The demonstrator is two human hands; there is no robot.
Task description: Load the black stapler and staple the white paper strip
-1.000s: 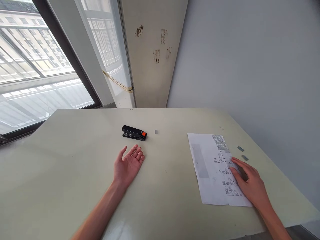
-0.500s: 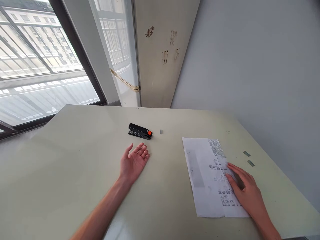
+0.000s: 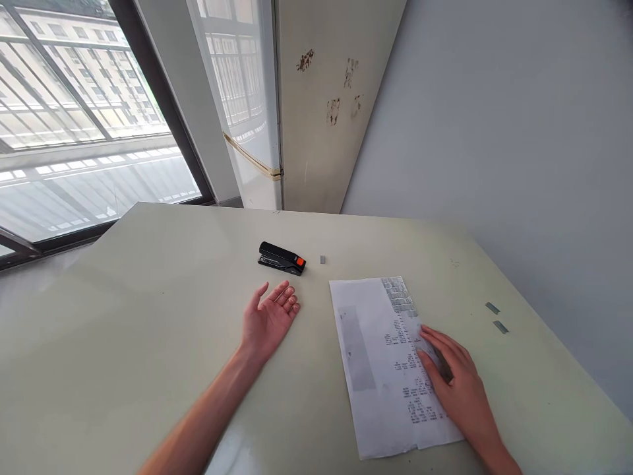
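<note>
My left hand (image 3: 270, 323) rests palm up over the table, its fingers loosely spread and nothing in it. Just beyond its fingertips lies a black stapler (image 3: 281, 258) with an orange-red patch at its right end. On the right, my right hand (image 3: 452, 373) has hold of the long right edge of a white sheet of paper (image 3: 356, 422). Its thumb lies on top of the sheet and the other fingertips are at the edge. Dark printed text and a greyish block of staple-like strips (image 3: 398, 295) mark the sheet's right side.
A small grey staple strip (image 3: 323, 259) lies right of the stapler. Two more staple strips (image 3: 500, 326) lie near the table's right side. The pale table (image 3: 148, 343) meets a grey wall (image 3: 494, 119) at right. A refrigerator (image 3: 316, 152) and a window (image 3: 74, 132) stand behind.
My right hand has moved left and slightly nearer, bringing the paper with it. The left hand stays palm up near the stapler. The view has shifted slightly.
</note>
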